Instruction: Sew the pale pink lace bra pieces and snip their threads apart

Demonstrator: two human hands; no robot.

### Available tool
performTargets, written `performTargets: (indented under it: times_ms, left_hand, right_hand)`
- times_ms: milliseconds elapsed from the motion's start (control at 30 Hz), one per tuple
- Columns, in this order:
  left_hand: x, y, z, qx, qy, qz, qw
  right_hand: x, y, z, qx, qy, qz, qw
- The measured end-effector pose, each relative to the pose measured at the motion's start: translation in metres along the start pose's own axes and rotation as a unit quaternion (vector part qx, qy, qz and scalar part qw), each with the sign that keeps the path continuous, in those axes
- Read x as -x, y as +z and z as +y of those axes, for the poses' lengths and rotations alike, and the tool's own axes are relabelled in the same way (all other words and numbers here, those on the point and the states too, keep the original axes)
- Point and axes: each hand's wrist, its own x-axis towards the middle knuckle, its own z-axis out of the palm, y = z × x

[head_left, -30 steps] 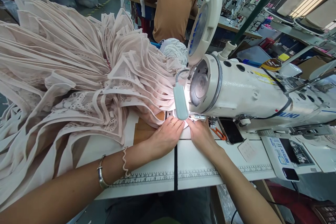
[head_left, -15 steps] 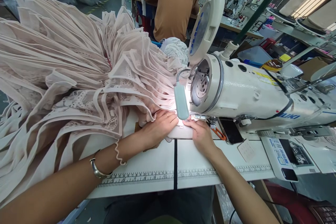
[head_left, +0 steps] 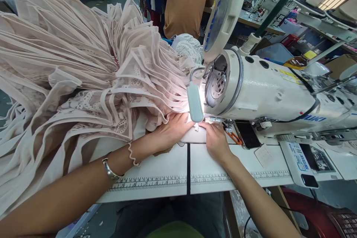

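Note:
A large heap of pale pink lace garments (head_left: 92, 59) covers the left of the sewing table and runs up to the sewing machine (head_left: 259, 89). My left hand (head_left: 174, 130) is at the heap's near edge, closed on a garment, its thumb pointing at the needle area. From the other side, my right hand (head_left: 217, 139) reaches in with its fingers bent together beside the presser foot; what they hold is hidden. Between my thumbs shows a small white scrap (head_left: 196, 127). A grey-green lamp (head_left: 195, 102) glows over this spot and covers the needle.
A magnifier (head_left: 223, 18) stands above the machine head. Orange thread snips (head_left: 234, 138) and a phone (head_left: 247, 134) lie right of my right hand, near a control box (head_left: 295, 160). A printed ruler (head_left: 156, 184) lines the table's front edge. Another person (head_left: 182, 3) sits ahead.
My left thumb now stands apart from its fingers, nearer the needle area. The white scrap sticks up more between my hands. The whole view has shifted slightly.

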Motion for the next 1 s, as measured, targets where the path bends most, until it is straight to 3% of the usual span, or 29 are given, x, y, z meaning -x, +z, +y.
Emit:
performTargets:
  times_ms: [100, 300, 467, 600, 833, 1000]
  left_hand:
    - [0.002, 0.002, -0.002, 0.012, 0.009, 0.001, 1.000]
    - [0.003, -0.006, 0.001, 0.015, 0.097, -0.040, 0.994]
    - [0.002, -0.009, 0.010, -0.043, 0.090, -0.050, 0.994]
    - [0.001, -0.009, 0.014, -0.079, 0.111, -0.027, 0.990]
    - [0.002, -0.004, 0.015, -0.144, 0.131, -0.007, 0.981]
    - [0.002, -0.005, 0.009, -0.122, 0.141, 0.028, 0.982]
  right_hand:
    - [0.000, -0.001, -0.003, 0.026, -0.005, 0.014, 1.000]
    - [0.001, -0.002, -0.007, 0.068, -0.076, 0.031, 0.994]
    - [-0.001, -0.002, -0.014, 0.118, -0.098, 0.052, 0.987]
    - [-0.004, 0.002, -0.021, 0.133, -0.093, 0.053, 0.985]
    - [-0.007, 0.003, -0.018, -0.043, 0.033, 0.121, 0.991]
    - [-0.005, -0.004, -0.013, -0.058, -0.042, 0.096, 0.993]
